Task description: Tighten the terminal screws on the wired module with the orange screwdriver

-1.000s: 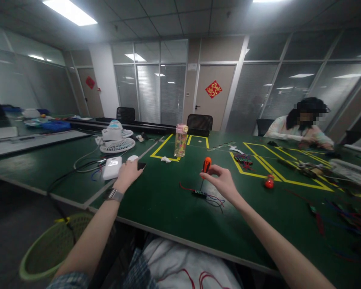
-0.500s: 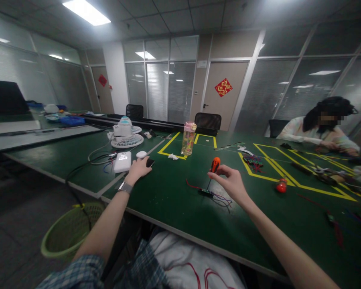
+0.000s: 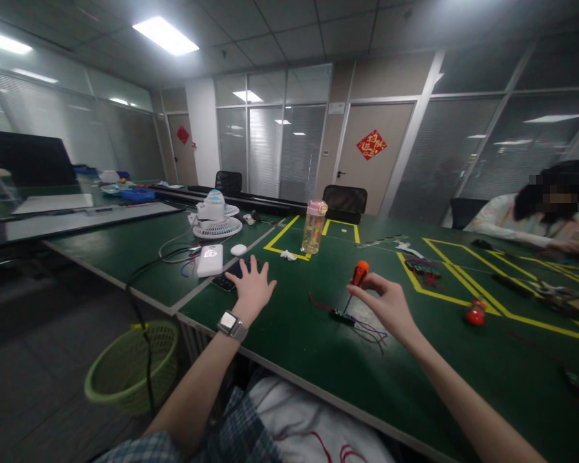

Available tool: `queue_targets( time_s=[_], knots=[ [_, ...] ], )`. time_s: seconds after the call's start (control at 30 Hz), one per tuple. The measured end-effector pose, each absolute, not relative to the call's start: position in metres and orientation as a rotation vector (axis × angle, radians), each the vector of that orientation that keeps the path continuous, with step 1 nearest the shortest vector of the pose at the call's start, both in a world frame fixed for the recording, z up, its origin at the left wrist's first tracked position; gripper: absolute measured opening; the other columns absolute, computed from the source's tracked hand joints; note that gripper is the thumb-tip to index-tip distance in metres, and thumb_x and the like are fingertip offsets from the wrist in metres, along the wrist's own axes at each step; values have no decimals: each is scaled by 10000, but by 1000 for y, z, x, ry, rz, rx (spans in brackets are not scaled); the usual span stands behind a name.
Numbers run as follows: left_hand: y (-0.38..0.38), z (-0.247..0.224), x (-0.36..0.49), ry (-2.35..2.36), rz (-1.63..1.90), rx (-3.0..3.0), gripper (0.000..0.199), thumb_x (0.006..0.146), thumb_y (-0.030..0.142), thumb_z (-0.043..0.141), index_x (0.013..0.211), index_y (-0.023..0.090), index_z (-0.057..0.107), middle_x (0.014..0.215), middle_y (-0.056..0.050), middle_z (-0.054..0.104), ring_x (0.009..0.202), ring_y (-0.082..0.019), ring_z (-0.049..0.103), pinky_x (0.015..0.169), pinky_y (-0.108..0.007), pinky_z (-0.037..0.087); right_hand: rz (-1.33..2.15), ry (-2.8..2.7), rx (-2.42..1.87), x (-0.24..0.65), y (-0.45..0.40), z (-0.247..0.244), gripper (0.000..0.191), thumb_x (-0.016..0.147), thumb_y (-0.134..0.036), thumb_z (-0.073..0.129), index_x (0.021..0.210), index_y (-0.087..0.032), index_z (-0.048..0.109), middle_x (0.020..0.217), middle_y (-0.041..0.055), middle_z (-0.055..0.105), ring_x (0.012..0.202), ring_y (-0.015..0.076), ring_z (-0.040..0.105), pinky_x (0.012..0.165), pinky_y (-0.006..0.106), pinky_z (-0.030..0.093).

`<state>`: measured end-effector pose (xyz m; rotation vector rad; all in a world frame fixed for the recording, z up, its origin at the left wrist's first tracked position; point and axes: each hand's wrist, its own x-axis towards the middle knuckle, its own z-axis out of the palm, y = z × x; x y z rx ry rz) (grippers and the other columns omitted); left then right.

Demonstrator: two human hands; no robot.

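Between the thumb and fingers of my right hand (image 3: 386, 299) is an orange-handled screwdriver (image 3: 360, 273), its shaft pointing down. The tip meets a small circuit board (image 3: 342, 316) with red, blue and dark wires lying on the green table (image 3: 289, 360). My left hand (image 3: 253, 286) is spread wide with nothing in it, beside a black phone (image 3: 225, 281) that it partly covers. A white power bank (image 3: 210, 260) and a white round disc (image 3: 238, 249) lie just beyond the phone.
A pink-lidded bottle (image 3: 313, 228) stands by yellow tape. White fans (image 3: 216, 222) sit at the left, and a red object (image 3: 475, 313) at the right. More wired boards (image 3: 422, 270) lie farther off. A green basket (image 3: 132, 373) is on the floor. Another person (image 3: 545, 212) sits at the right.
My left hand has come off the phone, moving right and toward me with its fingers spreading. My right hand keeps the screwdriver on the board. The camera view has turned slightly left.
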<state>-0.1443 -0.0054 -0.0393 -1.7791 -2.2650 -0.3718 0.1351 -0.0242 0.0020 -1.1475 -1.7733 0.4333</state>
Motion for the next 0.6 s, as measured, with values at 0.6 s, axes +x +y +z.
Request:
queue_targets(
  time_s=[0.6],
  knots=[
    [-3,-41,-144,-2324,-381,-1819,607,867,576,329,1374,251,407,1510,-162,206,1328,-488,193,883,-804,167,445,-1747,-1100,133,-25,3,279,696,-434,662,654,-162,614,697,56,653,703,212,605,688,324,454]
  ],
)
